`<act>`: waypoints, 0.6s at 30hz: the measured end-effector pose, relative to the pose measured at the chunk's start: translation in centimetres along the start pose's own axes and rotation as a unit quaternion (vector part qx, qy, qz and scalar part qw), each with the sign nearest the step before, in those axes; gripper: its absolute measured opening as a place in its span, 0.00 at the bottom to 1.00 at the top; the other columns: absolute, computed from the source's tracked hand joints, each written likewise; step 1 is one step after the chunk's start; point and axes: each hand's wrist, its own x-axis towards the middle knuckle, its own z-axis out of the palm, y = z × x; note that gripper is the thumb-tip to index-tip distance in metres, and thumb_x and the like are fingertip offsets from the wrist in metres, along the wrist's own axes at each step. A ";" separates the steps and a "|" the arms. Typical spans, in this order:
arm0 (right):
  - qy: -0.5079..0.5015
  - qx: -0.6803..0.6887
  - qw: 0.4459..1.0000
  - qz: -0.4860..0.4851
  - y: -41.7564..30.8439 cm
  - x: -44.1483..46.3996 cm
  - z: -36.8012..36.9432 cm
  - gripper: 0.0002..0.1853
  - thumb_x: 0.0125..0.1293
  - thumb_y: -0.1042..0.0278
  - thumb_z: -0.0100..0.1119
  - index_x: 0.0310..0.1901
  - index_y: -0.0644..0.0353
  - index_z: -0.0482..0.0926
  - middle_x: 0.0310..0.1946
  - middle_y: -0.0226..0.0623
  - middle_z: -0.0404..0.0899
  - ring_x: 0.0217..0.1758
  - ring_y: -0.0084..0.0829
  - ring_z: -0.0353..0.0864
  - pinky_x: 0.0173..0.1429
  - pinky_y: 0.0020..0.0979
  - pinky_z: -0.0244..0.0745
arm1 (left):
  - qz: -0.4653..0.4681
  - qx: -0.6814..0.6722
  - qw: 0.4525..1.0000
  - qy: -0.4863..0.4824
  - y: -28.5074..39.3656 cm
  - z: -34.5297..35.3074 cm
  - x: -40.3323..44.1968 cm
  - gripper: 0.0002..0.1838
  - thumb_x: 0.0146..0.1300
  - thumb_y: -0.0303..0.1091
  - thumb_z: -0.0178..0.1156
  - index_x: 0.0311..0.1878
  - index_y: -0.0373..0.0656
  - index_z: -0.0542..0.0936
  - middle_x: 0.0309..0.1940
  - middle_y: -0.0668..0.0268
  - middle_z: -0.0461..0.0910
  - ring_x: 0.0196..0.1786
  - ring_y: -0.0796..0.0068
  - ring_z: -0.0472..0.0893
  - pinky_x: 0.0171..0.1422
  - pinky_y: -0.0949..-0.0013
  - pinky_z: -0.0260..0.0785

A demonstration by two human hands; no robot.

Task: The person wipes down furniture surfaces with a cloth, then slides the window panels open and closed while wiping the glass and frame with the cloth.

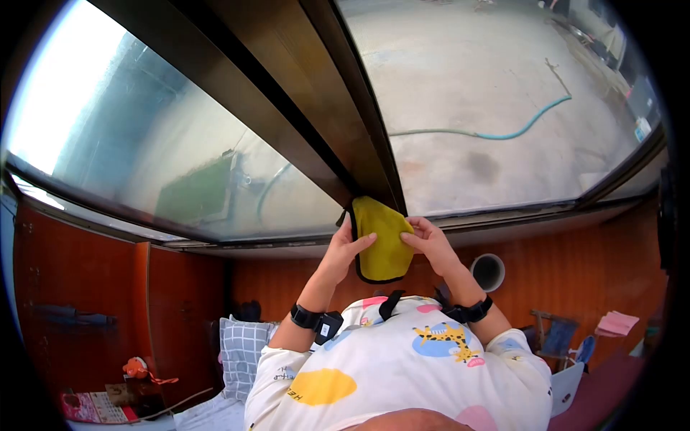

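A yellow-green cloth [388,248] with a black trimmed edge hangs between my two hands, in front of the dark window frame [359,144]. My left hand [345,250] grips its left edge, thumb lying on the near face and fingers behind. On the opposite side, my right hand [430,241] pinches the right edge between thumb and fingers. The cloth's far side is hidden from me. Its top end overlaps the foot of the upright frame; whether it touches the frame I cannot tell.
Glass panes [280,194] rise on both sides of the frame. A bin [488,272] stands on the wooden floor to my right. A checked pillow [246,352] lies to my left, near a reddish cabinet [72,266]. Beyond the glass, a hose [514,134] lies on the ground.
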 end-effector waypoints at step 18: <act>-0.065 -0.146 0.981 -0.109 0.8 1.3 -4.3 0.18 0.63 0.79 0.57 0.55 0.59 0.79 0.46 0.30 0.76 0.47 0.22 0.78 0.53 0.23 0.73 | -0.008 0.446 0.889 0.101 -8.0 2.2 -0.8 0.19 0.56 0.33 0.68 0.52 0.41 0.81 0.41 0.59 0.77 0.44 0.61 0.79 0.50 0.65 0.71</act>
